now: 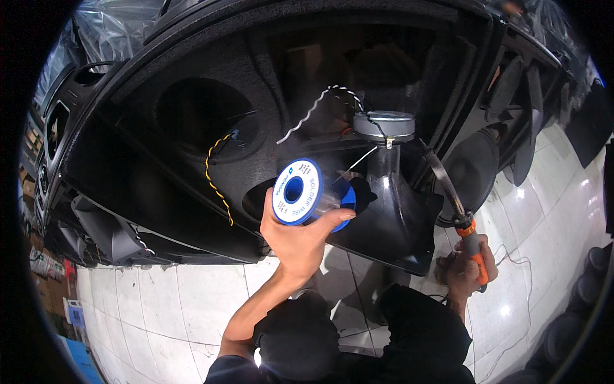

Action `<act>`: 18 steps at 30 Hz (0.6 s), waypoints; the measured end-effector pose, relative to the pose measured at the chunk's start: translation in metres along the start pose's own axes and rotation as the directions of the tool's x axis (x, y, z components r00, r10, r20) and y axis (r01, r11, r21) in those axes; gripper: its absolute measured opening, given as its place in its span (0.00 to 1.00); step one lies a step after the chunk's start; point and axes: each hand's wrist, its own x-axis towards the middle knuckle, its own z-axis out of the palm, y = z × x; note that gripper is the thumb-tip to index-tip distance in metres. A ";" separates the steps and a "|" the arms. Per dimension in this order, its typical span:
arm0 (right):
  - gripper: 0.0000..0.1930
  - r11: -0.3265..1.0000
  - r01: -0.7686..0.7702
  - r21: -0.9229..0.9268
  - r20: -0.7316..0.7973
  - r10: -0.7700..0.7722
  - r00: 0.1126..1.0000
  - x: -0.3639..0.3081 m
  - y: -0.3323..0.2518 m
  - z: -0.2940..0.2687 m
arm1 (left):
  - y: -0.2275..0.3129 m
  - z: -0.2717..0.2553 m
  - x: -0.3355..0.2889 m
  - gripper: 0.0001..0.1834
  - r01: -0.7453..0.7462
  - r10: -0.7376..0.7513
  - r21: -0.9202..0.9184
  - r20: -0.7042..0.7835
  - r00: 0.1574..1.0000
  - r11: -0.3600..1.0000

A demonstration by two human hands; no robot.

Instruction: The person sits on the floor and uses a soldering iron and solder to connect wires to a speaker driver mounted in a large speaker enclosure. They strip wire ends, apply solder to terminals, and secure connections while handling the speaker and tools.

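My left hand is closed around a blue-and-white spool of solder wire. A thin strand of solder runs up from the spool toward a small metal terminal on a round silver speaker driver. The driver sits on a black horn. In my right hand is a soldering iron with an orange-and-grey handle. Its tip points up beside the driver, apart from the terminal. A twisted black-and-white wire arches from the driver, its far end loose.
A large black speaker cabinet with round openings fills the space ahead. From one opening hangs a yellow-and-black twisted wire. More black cabinets stand at left, with a speaker cone at right. White floor tiles lie below.
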 end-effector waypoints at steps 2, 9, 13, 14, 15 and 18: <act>0.29 0.997 -0.073 -0.037 -0.023 0.072 0.997 -0.001 -0.009 -0.010 | 0.001 -0.002 -0.002 0.33 0.038 -0.038 -0.058 0.005 0.999 0.998; 0.25 0.918 -0.239 0.317 -0.504 0.377 0.777 -0.020 -0.015 -0.075 | 0.005 -0.015 -0.005 0.33 0.078 -0.089 -0.108 -0.103 0.991 0.991; 0.23 0.851 -0.329 0.409 -0.488 0.509 0.709 -0.032 -0.017 -0.143 | 0.002 -0.027 -0.004 0.37 0.161 -0.178 -0.119 -0.145 0.973 0.980; 0.23 0.834 -0.367 0.412 -0.507 0.545 0.668 -0.034 -0.021 -0.152 | -0.001 -0.028 -0.005 0.38 0.165 -0.183 -0.118 -0.162 0.970 0.979; 0.22 0.818 -0.405 0.409 -0.562 0.575 0.595 -0.033 -0.028 -0.154 | -0.001 -0.029 -0.004 0.39 0.154 -0.168 -0.098 -0.145 0.975 0.983; 0.21 0.814 -0.480 0.326 -0.640 0.564 0.522 -0.054 -0.026 -0.197 | -0.007 -0.023 -0.009 0.35 0.200 -0.217 -0.114 -0.170 0.961 0.973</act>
